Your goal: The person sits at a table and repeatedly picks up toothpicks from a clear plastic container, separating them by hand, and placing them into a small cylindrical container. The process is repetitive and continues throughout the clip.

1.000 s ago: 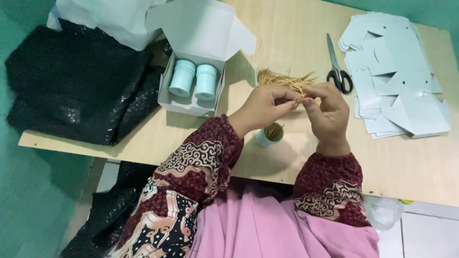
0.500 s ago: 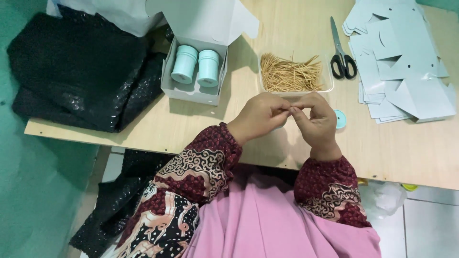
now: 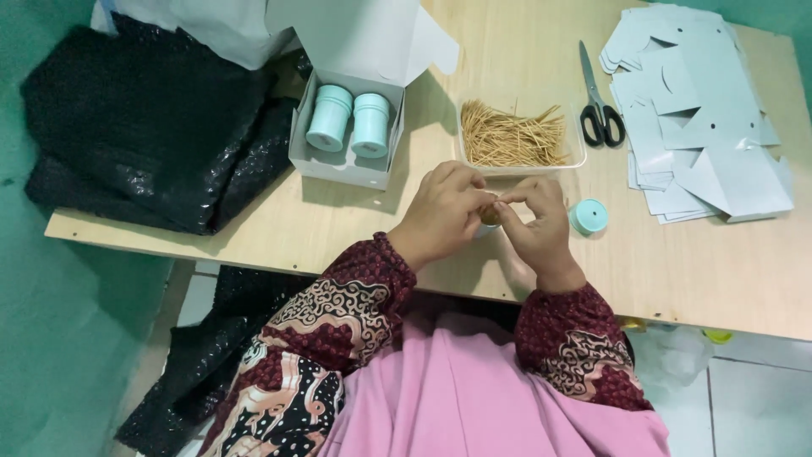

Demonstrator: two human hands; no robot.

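My left hand (image 3: 441,211) and my right hand (image 3: 540,224) meet over the wooden table (image 3: 355,228) near its front edge. Both are closed around a small toothpick container (image 3: 489,215); only its brown top of toothpick ends and a bit of white wall show between the fingers. A round teal lid (image 3: 588,216) lies just right of my right hand. Behind the hands stands a clear tray (image 3: 578,156) heaped with loose toothpicks (image 3: 512,135).
An open white box (image 3: 338,169) with two teal-lidded jars (image 3: 351,123) stands at the left rear. Black-handled scissors (image 3: 600,110) and a pile of flat pale card cutouts (image 3: 706,135) lie right. A black plastic bag (image 3: 144,127) covers the table's left end.
My hands have dropped from the bundle of toothpicks held above the container and now close around its top. The tray behind them has come into full view.
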